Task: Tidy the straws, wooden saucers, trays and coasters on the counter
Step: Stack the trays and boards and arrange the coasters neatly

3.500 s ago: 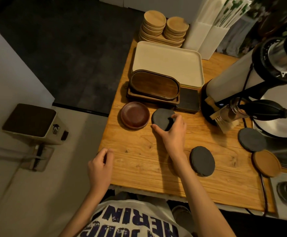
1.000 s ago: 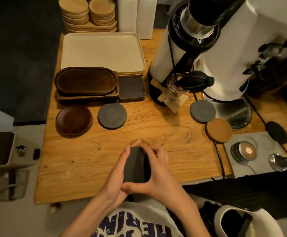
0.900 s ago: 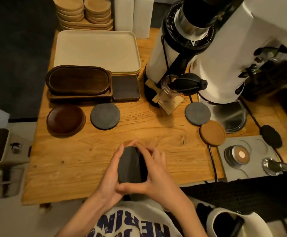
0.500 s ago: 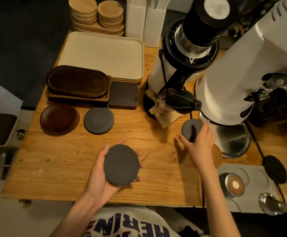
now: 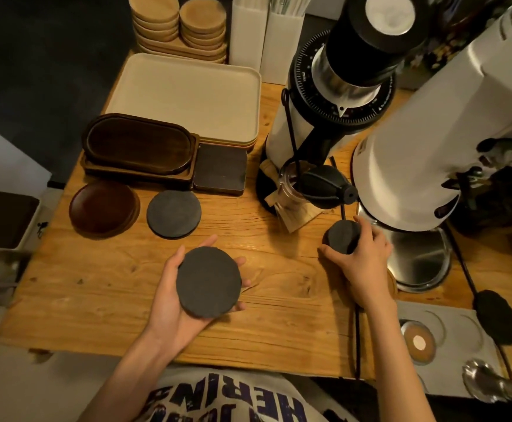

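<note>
My left hand (image 5: 175, 303) holds a round dark slate coaster (image 5: 208, 281) flat on its palm above the wooden counter (image 5: 96, 293). My right hand (image 5: 363, 263) grips a second slate coaster (image 5: 341, 237) tilted up beside the grinder base. A third slate coaster (image 5: 174, 214) lies on the counter next to a dark round wooden saucer (image 5: 104, 208). Dark oval trays (image 5: 139, 149), a cream tray (image 5: 187, 95), stacked light wooden saucers (image 5: 178, 25) and white straw holders (image 5: 267, 35) stand at the back. A brown coaster edge (image 5: 392, 284) shows behind my right wrist.
A tall white coffee grinder (image 5: 334, 95) and a larger white machine (image 5: 431, 141) fill the right side. A black cable (image 5: 356, 330) runs down the counter. A grey tamping mat (image 5: 449, 333) with a tamper sits at the front right. A square dark coaster stack (image 5: 219, 170) lies by the trays.
My right hand has lifted the slate coaster by the grinder up onto its edge and drawn it slightly towards me. My left hand keeps holding its coaster.
</note>
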